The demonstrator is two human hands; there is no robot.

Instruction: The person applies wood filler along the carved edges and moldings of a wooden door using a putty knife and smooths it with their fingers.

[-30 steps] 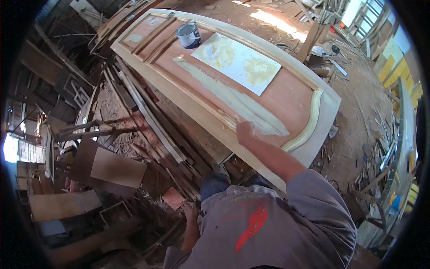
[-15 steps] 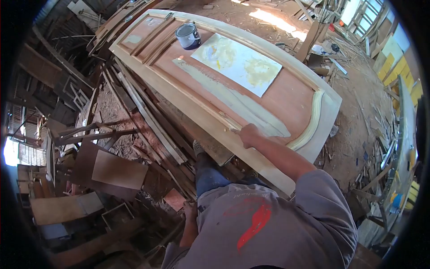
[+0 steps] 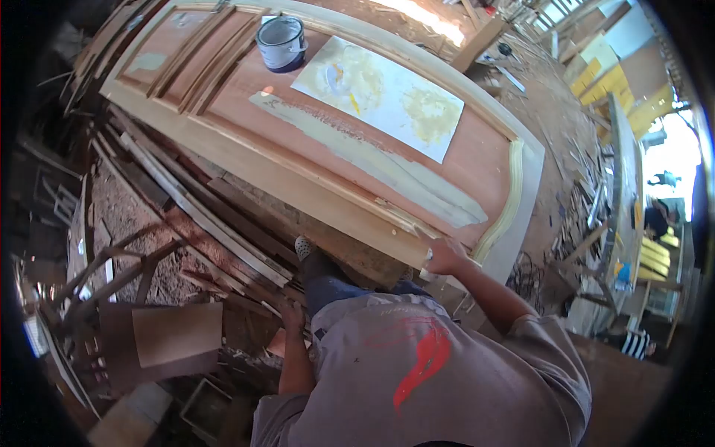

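A large panelled wooden door (image 3: 328, 207) lies across the upper middle of the view, with a long pale filler patch (image 3: 372, 160) on its reddish panel. My right hand (image 3: 447, 256) is at the door's near edge, fingers closed round a small thing I cannot make out. Low beside my body, my left hand (image 3: 293, 317) has curled fingers; what they hold, if anything, is hidden. On the door stand an open can (image 3: 281, 54) with whitish sides and a dark base, and a white board (image 3: 395, 93) smeared with yellowish paste.
Long planks (image 3: 201, 205) are stacked along the door's left side. A brown board (image 3: 179, 335) lies at lower left. Wood scraps (image 3: 588, 197) litter the ground at right, near a long bench (image 3: 622, 186). Part of a person (image 3: 657, 217) shows at far right.
The view has swung to the right, so the door appears farther left. My right hand has moved along the door's near edge toward its right end. The left hand stays low.
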